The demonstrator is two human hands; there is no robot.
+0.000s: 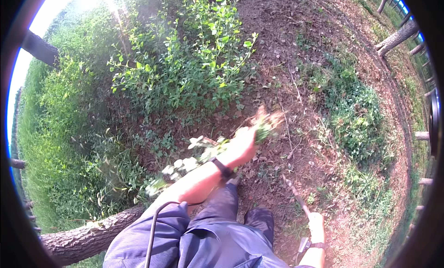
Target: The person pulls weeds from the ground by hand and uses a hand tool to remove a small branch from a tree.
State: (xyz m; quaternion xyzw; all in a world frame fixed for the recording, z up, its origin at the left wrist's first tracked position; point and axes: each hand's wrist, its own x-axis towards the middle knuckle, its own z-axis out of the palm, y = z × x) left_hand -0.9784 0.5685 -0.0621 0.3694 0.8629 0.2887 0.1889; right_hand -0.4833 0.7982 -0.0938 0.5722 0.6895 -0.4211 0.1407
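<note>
A bunch of pulled or cut leafy stems is in the grip of my left hand, which is blurred. The stalk ends stick out past the fist, and the pale leaves trail back along my forearm. Lower on the right, my right hand is closed around a narrow, brownish stick-like tool. It slants up and left over the soil; whether it bears a blade at its far end cannot be made out.
Dense green shrubs grow ahead and to the left. A tree trunk is close by at lower left, another trunk at upper right. Low weeds cover a patch on the right. Leaf-strewn soil runs between, with a thin twig.
</note>
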